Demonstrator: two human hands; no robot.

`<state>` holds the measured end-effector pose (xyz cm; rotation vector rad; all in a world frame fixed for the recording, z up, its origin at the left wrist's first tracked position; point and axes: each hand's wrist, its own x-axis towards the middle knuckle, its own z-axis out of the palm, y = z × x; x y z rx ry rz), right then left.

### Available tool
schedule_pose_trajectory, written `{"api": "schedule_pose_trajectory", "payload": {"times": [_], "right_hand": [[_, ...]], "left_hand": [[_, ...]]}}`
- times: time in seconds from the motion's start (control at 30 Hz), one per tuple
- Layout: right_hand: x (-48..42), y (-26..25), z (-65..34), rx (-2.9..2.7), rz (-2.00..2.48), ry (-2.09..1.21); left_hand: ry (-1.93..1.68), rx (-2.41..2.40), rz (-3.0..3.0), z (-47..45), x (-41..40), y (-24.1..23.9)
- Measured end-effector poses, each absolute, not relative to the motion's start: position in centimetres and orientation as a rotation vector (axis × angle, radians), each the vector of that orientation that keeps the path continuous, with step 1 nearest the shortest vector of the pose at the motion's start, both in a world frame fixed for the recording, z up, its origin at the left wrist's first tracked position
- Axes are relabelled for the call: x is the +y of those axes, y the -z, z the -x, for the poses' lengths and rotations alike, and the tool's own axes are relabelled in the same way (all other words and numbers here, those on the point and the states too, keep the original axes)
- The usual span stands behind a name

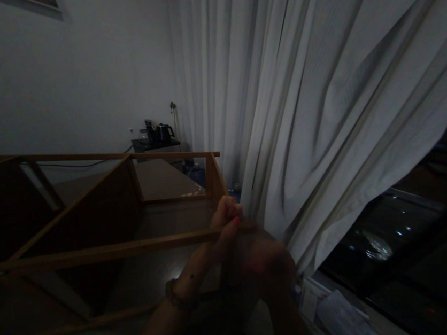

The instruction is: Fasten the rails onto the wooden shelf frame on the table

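A wooden shelf unit (107, 250) with slim rails and flat boards lies on its side, stretching from the left edge to the middle of the view. My left hand (225, 224) is closed around its near rail by the right end, with a bracelet on the wrist. Just to the right, my right hand (271, 261) is close to the end of that rail. Motion and darkness blur its fingers, so whether it grips the wood cannot be made out.
A long white curtain (280, 102) hangs close on the right, beside a dark window (403, 254). Behind the shelf unit, a small cabinet (156, 145) carries a black kettle (164, 133). White papers or packages (341, 315) lie on the floor at lower right.
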<state>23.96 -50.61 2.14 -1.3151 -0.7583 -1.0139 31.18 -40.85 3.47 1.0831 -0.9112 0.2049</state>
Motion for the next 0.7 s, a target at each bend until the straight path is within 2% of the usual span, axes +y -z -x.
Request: {"api": "schedule_pose_trajectory", "payload": {"times": [0.4,0.7], "right_hand": [[-50.6,-1.5,-23.9,-0.731,1.326,1.002],[-51.5,-1.4,-24.8,-0.863,1.548,1.188]], "left_hand": [[-0.165,-0.891,-1.093,-31.3,-40.8,-3.2],[-0.198,-0.913,-1.048,-31.3,-41.0,-3.1]]}}
